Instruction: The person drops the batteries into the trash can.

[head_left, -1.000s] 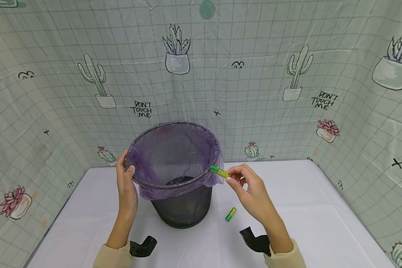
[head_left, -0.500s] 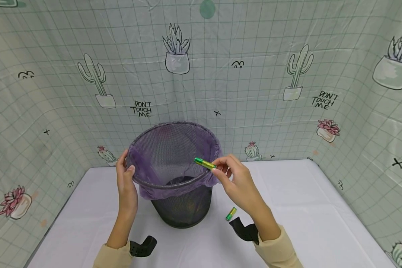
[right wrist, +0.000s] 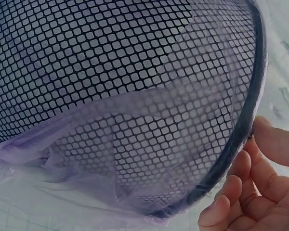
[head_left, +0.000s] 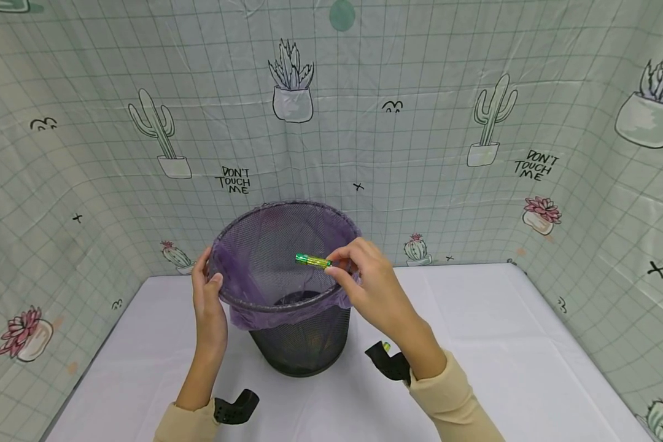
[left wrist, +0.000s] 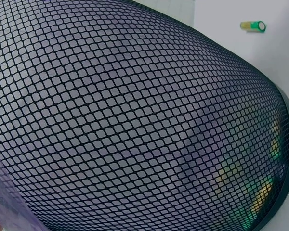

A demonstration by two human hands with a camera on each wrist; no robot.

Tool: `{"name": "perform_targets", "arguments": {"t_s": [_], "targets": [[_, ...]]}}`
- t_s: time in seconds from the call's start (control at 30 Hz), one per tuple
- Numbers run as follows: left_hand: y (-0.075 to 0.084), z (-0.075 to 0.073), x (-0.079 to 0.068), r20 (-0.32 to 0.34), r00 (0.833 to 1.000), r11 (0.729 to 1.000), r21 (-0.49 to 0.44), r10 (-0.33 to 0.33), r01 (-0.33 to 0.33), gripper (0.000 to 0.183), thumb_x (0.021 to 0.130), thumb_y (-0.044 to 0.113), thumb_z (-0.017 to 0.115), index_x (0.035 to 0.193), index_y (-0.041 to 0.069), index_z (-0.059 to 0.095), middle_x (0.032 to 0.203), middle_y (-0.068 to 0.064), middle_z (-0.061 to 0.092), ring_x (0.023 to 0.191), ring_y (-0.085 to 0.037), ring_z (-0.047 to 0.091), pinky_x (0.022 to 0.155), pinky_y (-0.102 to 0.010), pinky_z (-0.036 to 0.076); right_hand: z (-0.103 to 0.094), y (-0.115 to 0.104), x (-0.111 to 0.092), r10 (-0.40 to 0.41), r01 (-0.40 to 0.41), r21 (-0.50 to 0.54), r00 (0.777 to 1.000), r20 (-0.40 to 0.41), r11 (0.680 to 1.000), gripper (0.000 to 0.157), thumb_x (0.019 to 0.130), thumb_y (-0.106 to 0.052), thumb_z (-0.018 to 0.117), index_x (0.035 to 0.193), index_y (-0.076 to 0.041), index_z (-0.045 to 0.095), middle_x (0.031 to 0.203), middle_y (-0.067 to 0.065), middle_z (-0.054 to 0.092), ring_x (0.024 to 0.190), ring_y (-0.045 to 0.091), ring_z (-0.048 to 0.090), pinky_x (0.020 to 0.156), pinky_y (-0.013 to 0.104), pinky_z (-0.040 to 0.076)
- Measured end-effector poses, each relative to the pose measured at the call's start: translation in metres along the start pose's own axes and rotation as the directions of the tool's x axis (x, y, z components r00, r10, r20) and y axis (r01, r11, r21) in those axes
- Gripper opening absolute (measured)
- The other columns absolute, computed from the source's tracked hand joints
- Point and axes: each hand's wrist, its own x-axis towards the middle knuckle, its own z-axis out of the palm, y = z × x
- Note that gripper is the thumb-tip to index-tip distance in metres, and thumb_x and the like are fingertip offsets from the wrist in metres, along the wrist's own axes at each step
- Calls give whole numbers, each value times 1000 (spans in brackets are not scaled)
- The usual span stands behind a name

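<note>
A black mesh wastebasket stands tilted on the table, a purple bag lining it and folded over its rim. My left hand holds the rim at the left, thumb on the near side. My right hand pinches one end of a green and yellow battery over the opening, near the right rim. In the right wrist view my right hand appears beside the rim, with the battery mostly hidden. A second battery lies on the table, mostly covered by the right wrist mount in the head view.
Through the mesh in the left wrist view, several green and yellow shapes show low in the basket. A white cloth covers the table. Behind hangs a gridded curtain with cactus prints. Black mounts sit on both wrists.
My right hand has carried the battery leftward and slightly up, from outside the right rim to over the opening. The left hand and wastebasket stay put.
</note>
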Motion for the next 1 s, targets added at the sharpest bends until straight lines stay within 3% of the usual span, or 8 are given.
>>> {"name": "perform_targets", "arguments": {"t_s": [0.13,0.37,0.67,1.0], "targets": [[0,0,0,-1,1000,1000,0,0,0,55,91,26,33,145,16,28,140,0,33,129,-14,30,105,-32,20,2,-1,1,8,-8,-20,1000,26,1000,18,85,-14,66,101,-7,64,87,0,54,82,13,46,72,26,40],[0,0,-1,-3,1000,1000,6,-1,1,55,91,25,32,145,16,28,140,-1,33,129,-14,30,105,-31,20,1,0,-2,38,-35,-66,998,52,997,46,80,-23,70,121,-5,59,84,0,49,84,11,43,73,26,39],[-1,0,-1,-1,1000,1000,19,-1,1,54,91,25,32,144,19,28,141,0,32,130,-15,29,105,-32,20,-3,3,-12,69,-67,-60,997,30,996,48,78,-26,71,122,-9,60,86,0,50,80,13,44,70,24,39],[-1,0,-1,-1,1000,1000,20,-4,4,54,91,26,32,144,20,28,141,0,32,130,-15,29,106,-32,19,-11,18,-44,129,-131,-44,991,-33,990,48,77,-22,74,121,-12,61,86,-7,47,74,9,40,66,23,37]]}}
